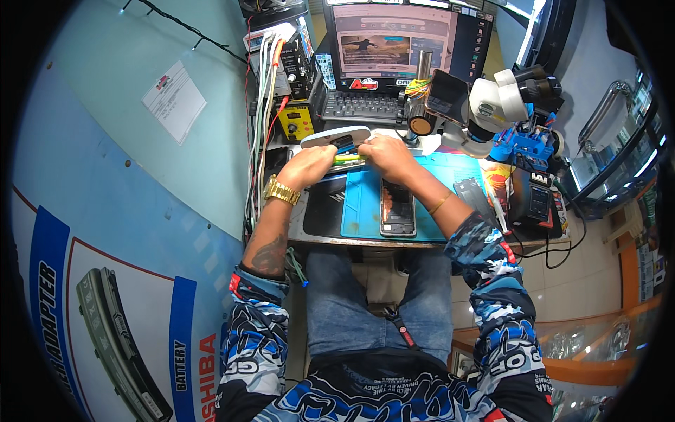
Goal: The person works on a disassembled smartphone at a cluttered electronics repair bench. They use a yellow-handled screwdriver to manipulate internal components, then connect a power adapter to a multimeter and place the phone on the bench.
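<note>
My left hand (307, 167), with a gold watch on its wrist, is closed at the left side of a white, rounded flat piece (330, 136). Opposite it, my right hand (389, 157) is also closed, with its fingers at the other side. Between the hands shows a thin yellow-green strip (348, 158), with dark and blue bits above it. What each hand grips is hidden behind the fingers. Below my right hand lies an opened phone (398, 211) on a blue work mat (360, 211). A grey phone back cover (472, 191) rests to its right.
A microscope (485, 112) with a phone (447, 95) mounted on it stands at the right. Behind are a keyboard (362, 107) and monitor (404, 42). A yellow-fronted device (295, 123) and hanging cables (264, 119) line the left; a black device (534, 200) stands far right.
</note>
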### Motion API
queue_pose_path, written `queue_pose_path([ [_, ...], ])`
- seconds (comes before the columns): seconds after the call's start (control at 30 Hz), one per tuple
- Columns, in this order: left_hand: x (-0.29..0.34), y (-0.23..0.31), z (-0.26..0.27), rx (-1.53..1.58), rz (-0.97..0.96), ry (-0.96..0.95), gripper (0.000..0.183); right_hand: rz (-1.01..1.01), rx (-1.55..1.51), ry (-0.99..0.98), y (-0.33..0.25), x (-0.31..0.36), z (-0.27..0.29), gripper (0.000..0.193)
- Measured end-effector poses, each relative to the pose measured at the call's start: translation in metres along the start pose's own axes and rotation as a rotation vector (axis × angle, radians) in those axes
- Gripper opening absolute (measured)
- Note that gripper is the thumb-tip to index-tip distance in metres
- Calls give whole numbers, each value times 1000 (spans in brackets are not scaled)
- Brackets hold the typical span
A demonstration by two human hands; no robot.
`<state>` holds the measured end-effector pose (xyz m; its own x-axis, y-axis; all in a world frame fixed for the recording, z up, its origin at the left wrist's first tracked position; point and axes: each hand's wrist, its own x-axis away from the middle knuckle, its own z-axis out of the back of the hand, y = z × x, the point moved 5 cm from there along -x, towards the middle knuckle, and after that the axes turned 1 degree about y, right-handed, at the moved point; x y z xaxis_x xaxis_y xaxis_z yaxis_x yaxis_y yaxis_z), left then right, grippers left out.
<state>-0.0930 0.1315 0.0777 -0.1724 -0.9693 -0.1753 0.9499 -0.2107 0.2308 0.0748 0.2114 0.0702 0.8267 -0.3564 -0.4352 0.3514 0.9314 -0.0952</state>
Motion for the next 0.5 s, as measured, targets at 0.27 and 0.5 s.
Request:
queue_pose_path([
  [0.27,21,19,-5,-72,274,446,23,-425,-692,197,15,75,34,33],
  [0.5,74,140,-3,635,-21,600,18,-841,-1778,319,-38,154,36,24],
])
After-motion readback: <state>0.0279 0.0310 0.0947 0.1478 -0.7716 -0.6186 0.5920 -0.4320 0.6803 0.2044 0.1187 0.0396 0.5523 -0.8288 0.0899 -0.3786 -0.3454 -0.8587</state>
